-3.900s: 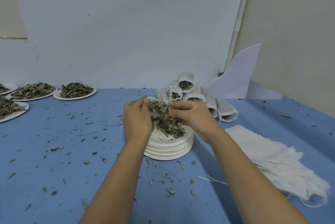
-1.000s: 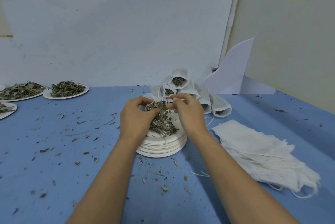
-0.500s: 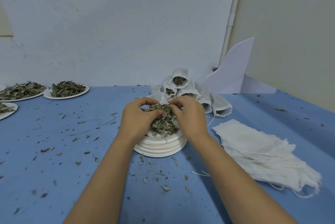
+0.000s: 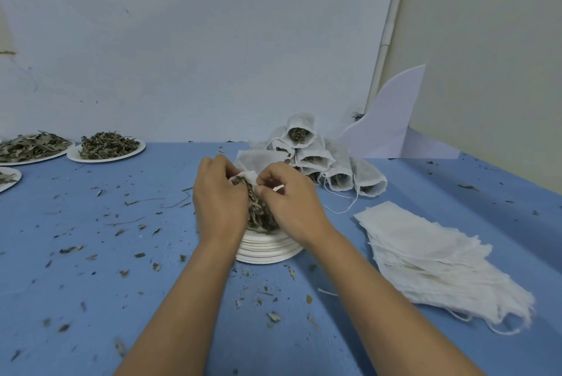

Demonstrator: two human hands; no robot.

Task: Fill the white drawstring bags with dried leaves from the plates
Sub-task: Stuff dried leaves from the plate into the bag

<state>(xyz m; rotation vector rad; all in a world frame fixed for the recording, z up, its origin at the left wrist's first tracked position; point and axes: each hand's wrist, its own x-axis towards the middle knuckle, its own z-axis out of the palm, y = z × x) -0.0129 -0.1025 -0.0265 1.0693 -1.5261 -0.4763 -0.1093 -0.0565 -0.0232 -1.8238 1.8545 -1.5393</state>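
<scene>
- Both forearms reach forward from the bottom edge and meet in the middle over a blue table, wrists bent slightly down.
- The left hand shows its back to the camera. Its fingers are curled inward, closed on the near side of a white drawstring bag.
- The right hand mirrors it. Its thumb and curled fingertips pinch the bag's white edge, knuckles raised.
- The bag sits between the two hands at fingertip height; only a small part of it shows.
- A clump of dried leaves fills the gap between the palms, running down from the bag's mouth.
- Directly under the hands is a stack of white plates; the leaves rest on the top one.
- Just beyond the right hand lies a pile of filled bags, mouths facing the camera with leaves showing inside.
- To the right of the right forearm lies a flat stack of empty bags.
- Well to the left of the left hand, near the wall, is a plate heaped with leaves, with more plates past it at the frame's edge.
- Leaf crumbs are scattered on the table around both arms.
</scene>
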